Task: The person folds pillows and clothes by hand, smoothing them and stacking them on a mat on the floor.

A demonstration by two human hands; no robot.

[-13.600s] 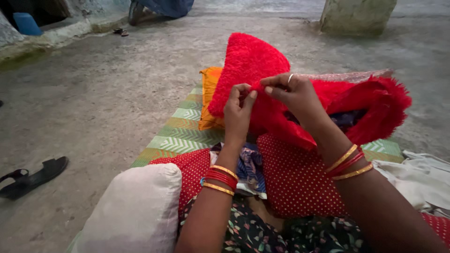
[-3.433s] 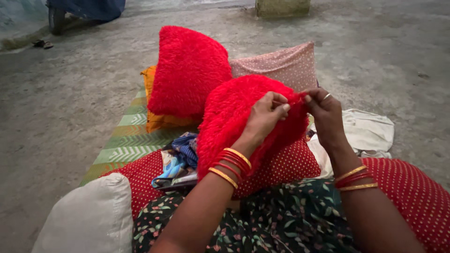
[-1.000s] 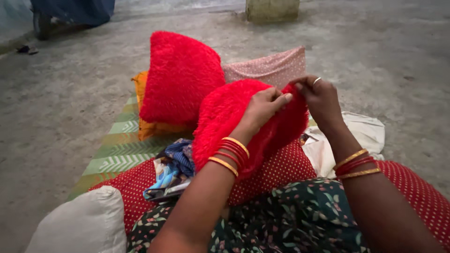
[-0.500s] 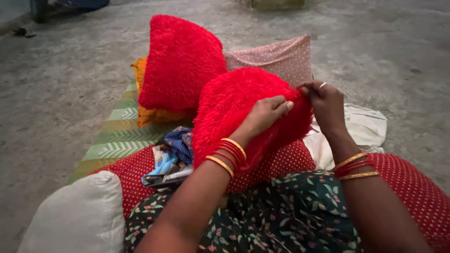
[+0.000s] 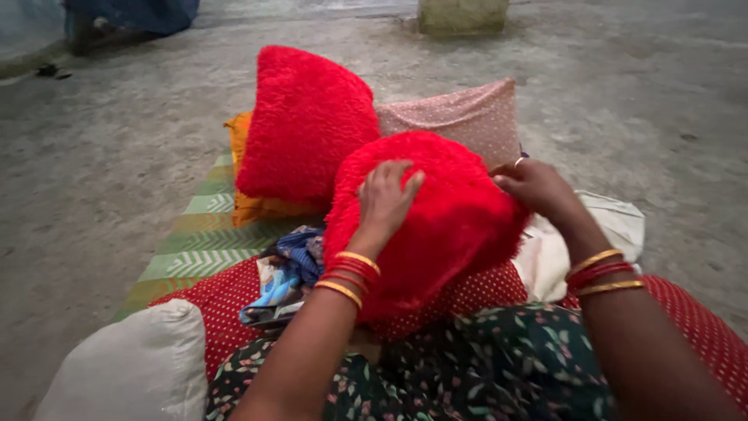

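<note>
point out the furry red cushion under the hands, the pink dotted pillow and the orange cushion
furry red cushion (image 5: 436, 234), head view, middle of front face
pink dotted pillow (image 5: 460, 117), head view, upper face
orange cushion (image 5: 241, 168), head view, left edge

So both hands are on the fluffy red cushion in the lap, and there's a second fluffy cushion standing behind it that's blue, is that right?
Not quite. The head view shows both hands, left and right, on the fluffy red cushion in the lap, but the second fluffy cushion standing behind it is red too, not blue. It leans against an orange cushion.
</note>
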